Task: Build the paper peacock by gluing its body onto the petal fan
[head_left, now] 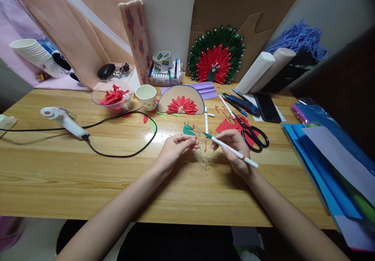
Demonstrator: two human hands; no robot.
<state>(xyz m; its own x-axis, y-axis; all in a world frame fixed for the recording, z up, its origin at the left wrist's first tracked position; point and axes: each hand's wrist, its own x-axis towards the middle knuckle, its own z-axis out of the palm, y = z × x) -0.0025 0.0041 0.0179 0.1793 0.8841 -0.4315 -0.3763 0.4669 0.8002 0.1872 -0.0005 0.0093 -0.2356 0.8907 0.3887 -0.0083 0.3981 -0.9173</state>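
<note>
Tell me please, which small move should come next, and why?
Perhaps bring the marker to the green paper bird head: the right hand holds the marker uncapped, its green tip pointing toward that piece, which the left hand seems to hold by its lower edge.

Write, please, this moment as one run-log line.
left hand: holding green cutout | right hand: holding uncapped green-tipped marker | scissors: lying partly over red paper
</note>
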